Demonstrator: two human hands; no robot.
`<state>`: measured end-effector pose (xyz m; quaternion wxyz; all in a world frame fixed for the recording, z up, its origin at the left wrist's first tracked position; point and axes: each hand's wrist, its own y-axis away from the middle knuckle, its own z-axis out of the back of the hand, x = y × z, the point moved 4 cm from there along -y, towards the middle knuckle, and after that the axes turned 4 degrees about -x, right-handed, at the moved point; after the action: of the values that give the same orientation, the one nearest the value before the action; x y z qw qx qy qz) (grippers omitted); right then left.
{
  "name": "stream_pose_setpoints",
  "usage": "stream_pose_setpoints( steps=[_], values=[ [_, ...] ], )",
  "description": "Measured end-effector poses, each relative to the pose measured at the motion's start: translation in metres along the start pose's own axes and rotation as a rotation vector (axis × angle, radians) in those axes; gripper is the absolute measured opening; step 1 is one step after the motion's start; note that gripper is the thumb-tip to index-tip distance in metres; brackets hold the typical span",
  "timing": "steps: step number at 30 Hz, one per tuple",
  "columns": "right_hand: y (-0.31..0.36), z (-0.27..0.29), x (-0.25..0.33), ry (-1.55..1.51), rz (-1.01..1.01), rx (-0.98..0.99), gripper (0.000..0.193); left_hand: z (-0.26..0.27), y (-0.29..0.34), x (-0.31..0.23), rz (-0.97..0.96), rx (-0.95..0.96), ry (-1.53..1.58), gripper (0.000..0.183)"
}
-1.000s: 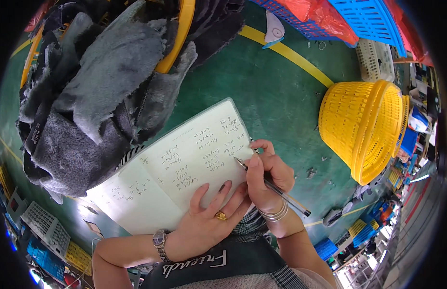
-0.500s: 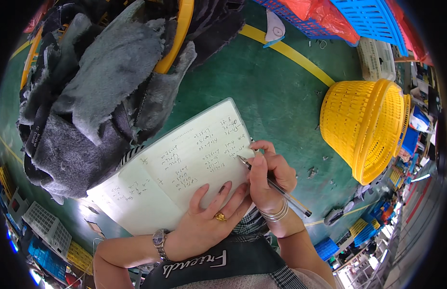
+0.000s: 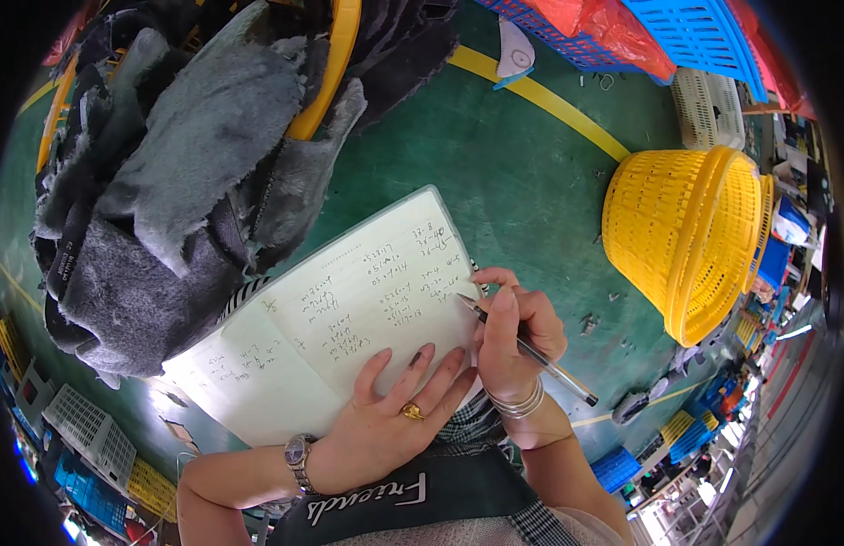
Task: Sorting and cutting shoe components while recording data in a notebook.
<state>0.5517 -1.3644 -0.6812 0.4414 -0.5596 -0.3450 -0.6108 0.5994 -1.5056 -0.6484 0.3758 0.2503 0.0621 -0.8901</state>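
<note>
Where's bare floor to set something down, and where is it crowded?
Bare: green floor between notebook, yellow line and yellow basket, apart from small scraps. Crowded: upper left, with heaped grey fabric; notebook's lower right, with left hand and right hand holding pen.

Head-worn left fisheye, looking down: hands [image 3: 378,448] close below, green floor [image 3: 522,187] farther off.

R hand [image 3: 520,329] & pen [image 3: 560,373] sl. rightward
</note>
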Motion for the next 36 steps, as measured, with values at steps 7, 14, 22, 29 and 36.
stream_pose_setpoints(
  steps=[7, 14, 22, 29, 36],
  values=[
    [-0.002, -0.001, -0.002, 0.045, 0.027, 0.043, 0.02, 0.001, 0.0, 0.0, -0.004, 0.023, -0.009, 0.041],
    [-0.001, 0.0, -0.002, 0.042, 0.017, 0.002, 0.02, 0.0, 0.001, 0.001, -0.01, 0.041, 0.003, 0.043],
    [0.0, 0.002, -0.004, 0.054, 0.03, -0.006, 0.021, -0.001, 0.001, 0.0, -0.002, 0.026, 0.007, 0.043],
    [-0.004, 0.015, -0.008, 0.111, 0.035, -0.11, 0.009, 0.039, -0.001, 0.03, 0.061, 0.003, 0.398, 0.05],
    [0.008, 0.024, 0.003, 0.209, -0.45, 0.124, 0.026, 0.073, 0.005, 0.128, 0.53, -0.086, 0.158, 0.041]
  ],
)
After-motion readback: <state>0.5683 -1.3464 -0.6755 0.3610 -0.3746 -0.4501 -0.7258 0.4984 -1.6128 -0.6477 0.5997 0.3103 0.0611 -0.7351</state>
